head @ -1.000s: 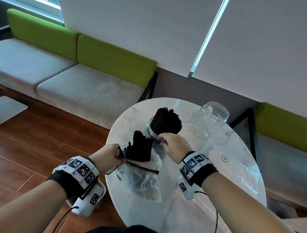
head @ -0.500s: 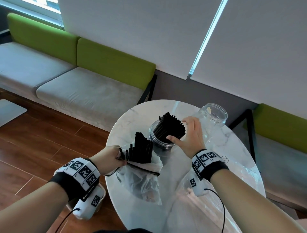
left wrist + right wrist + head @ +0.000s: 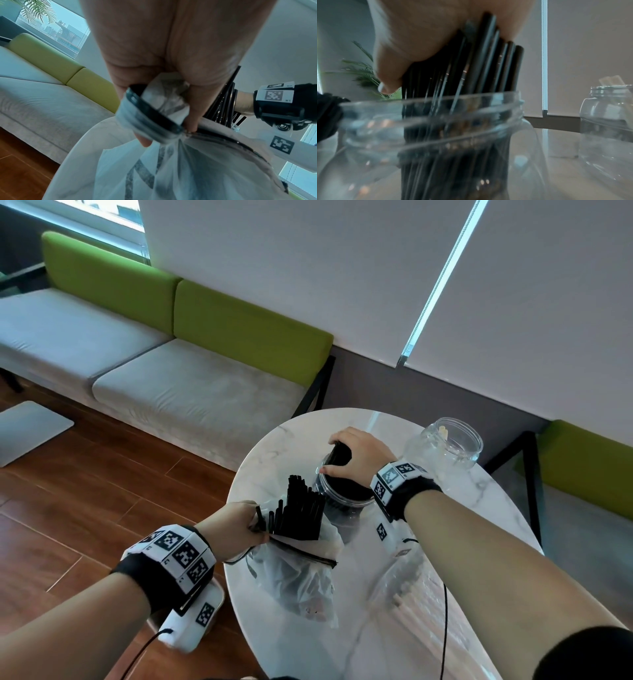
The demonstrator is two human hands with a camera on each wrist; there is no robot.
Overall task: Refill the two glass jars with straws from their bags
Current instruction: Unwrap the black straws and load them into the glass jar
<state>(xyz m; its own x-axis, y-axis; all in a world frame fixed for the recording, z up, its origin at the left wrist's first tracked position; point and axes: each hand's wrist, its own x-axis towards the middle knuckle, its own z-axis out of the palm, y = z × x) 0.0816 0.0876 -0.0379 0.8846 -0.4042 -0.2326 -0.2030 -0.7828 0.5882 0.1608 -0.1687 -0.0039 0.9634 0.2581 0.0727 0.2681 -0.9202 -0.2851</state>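
Observation:
My left hand (image 3: 255,523) grips the gathered mouth of a clear plastic bag (image 3: 301,580) at the table's left edge. A bundle of black straws (image 3: 299,513) sticks up out of the bag. Just behind it stands a glass jar (image 3: 346,499) packed with black straws (image 3: 453,83). My right hand (image 3: 339,455) lies over their tops, with fingers and thumb curled round the bundle. In the left wrist view, my left hand (image 3: 171,121) pinches the bag's crumpled film (image 3: 164,94). A second glass jar (image 3: 448,448) at the back right holds a few pale straws (image 3: 610,81).
The round marble table (image 3: 284,440) is small, and its left edge lies under my left wrist. A second clear bag with pale straws (image 3: 402,594) lies on the table beneath my right forearm. A grey and green bench (image 3: 191,385) runs along the wall behind.
My right hand went from the near side of the jar, out to its right, then onto the tops of the black straws and closed round them. The left hand kept its hold on the bag.

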